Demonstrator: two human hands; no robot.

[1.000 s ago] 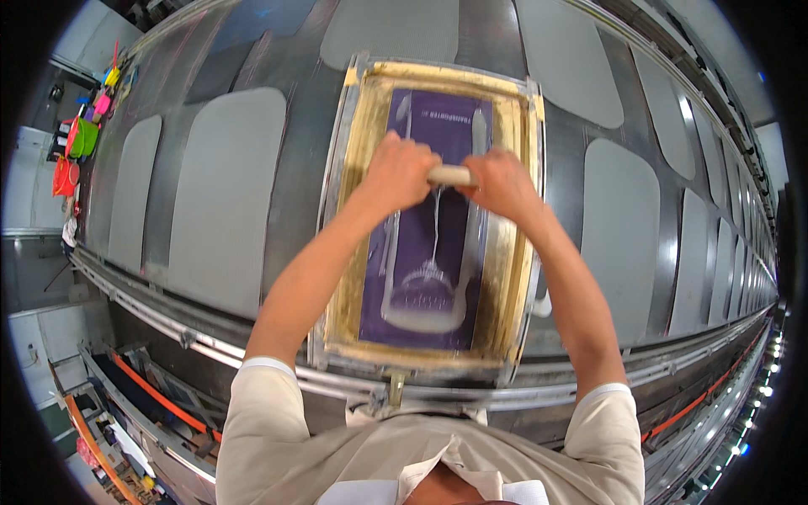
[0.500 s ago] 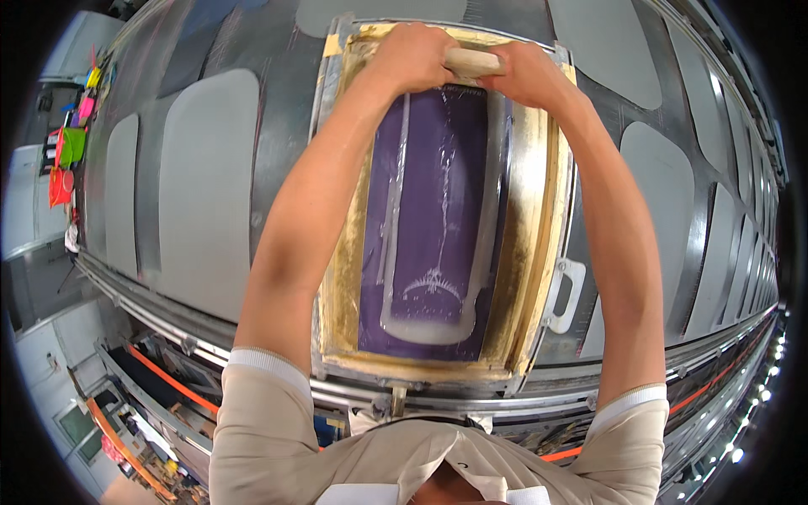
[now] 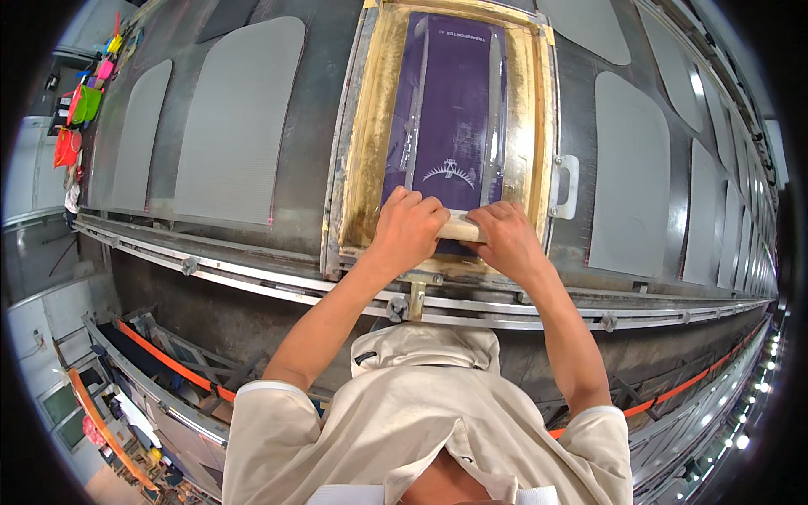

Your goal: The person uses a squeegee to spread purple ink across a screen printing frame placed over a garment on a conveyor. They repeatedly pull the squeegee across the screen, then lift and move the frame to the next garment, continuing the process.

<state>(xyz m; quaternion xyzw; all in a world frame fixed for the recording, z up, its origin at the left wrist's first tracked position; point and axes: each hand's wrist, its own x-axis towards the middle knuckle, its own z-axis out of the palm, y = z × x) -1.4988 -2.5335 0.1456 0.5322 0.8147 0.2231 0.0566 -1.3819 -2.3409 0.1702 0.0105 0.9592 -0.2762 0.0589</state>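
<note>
Small white lettering [image 3: 468,35] marks the purple panel's [image 3: 454,101] far end; my left hand [image 3: 409,225] and right hand [image 3: 510,239] grip the pale, straight bar [image 3: 459,228].

I put my clock's centre on the frame [image 3: 364,151], over the table [image 3: 316,143]. Inside it, near 6 o'clock, is the bar [image 3: 460,227], with the left hand [image 3: 410,227] at its 9 o'clock end and the right hand [image 3: 511,241] at its 3 o'clock end. The side grip [image 3: 575,183] sits at 4 o'clock. On the table I find one panel [image 3: 240,126] at 9 o'clock, another panel [image 3: 631,177] at 3. At 6 o'clock the rail [image 3: 480,316] runs between frame and person.
</note>
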